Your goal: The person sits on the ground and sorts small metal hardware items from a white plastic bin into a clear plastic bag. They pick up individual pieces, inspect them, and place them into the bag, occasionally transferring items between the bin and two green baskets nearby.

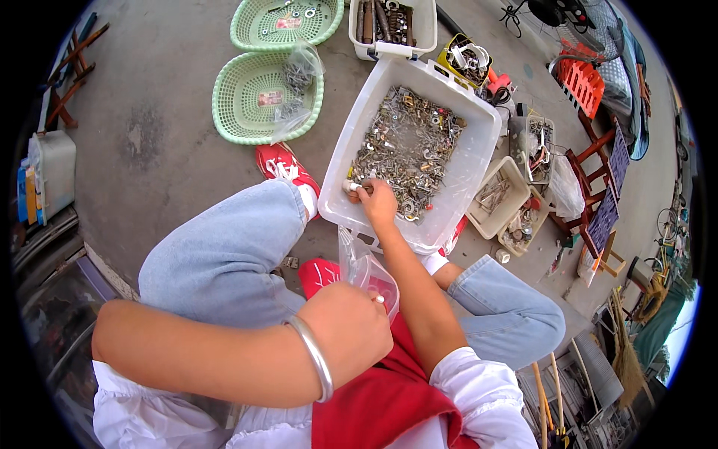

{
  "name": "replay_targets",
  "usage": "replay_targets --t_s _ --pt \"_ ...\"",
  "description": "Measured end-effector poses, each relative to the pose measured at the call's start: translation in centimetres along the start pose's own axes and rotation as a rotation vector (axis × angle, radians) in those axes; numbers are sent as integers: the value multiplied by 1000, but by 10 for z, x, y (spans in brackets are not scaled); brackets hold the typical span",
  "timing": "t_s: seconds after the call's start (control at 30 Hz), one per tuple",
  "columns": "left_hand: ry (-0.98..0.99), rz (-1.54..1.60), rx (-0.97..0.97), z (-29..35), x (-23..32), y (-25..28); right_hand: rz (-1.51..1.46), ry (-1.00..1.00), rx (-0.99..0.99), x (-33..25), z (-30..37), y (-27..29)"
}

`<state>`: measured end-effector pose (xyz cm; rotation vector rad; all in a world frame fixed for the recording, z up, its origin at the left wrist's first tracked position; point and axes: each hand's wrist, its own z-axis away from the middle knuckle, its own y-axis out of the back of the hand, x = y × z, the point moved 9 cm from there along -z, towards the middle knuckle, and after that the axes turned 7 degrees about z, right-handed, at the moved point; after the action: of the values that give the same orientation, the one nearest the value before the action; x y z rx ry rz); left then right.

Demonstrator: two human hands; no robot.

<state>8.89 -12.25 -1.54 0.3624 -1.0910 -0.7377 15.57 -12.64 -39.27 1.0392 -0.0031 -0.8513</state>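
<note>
My left hand (350, 320), with a silver bangle at the wrist, is closed on a clear plastic bag (360, 263) above my lap. Small pale shapes show faintly through the bag. My right hand (378, 202) reaches over the near left part of a large white plastic tub (473, 135). Its fingers pinch a small whitish piece (353, 186), too small to name surely. Inside the tub lies a wide heap of mixed screws, nuts and small metal hardware (407, 142).
Two pale green baskets (224, 105) stand at the far left, one holding bagged hardware. Behind the tub sits a white bin (430, 30) of rusty metal rods. A yellow container (451, 56), a beige tray (486, 217) and a wooden chair (598, 176) are at the right.
</note>
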Motion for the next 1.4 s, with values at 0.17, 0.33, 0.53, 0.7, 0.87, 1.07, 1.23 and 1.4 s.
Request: replay_targets --t_s 0.17,0.33,0.53,0.7,0.87,1.07,1.23,1.4 --pt "12 -13 -35 4 2 -1 -146 67 -134 -1 -3 -6" --pt "3 23 -45 3 4 0 -71 141 -27 -15 3 -7" --pt "35 7 -104 3 1 -4 -62 87 -66 -16 6 -3" --pt "32 17 -63 3 2 1 -96 123 -81 -13 10 -3" --pt "-11 19 -34 3 2 -3 -31 244 -21 -37 18 1" --pt "-15 23 -11 3 3 -1 142 263 -113 -43 10 -5" --pt "-12 37 -11 2 3 -1 140 345 -323 -34 8 -17" --pt "7 -5 18 2 3 -2 11 242 -273 -43 25 -9"
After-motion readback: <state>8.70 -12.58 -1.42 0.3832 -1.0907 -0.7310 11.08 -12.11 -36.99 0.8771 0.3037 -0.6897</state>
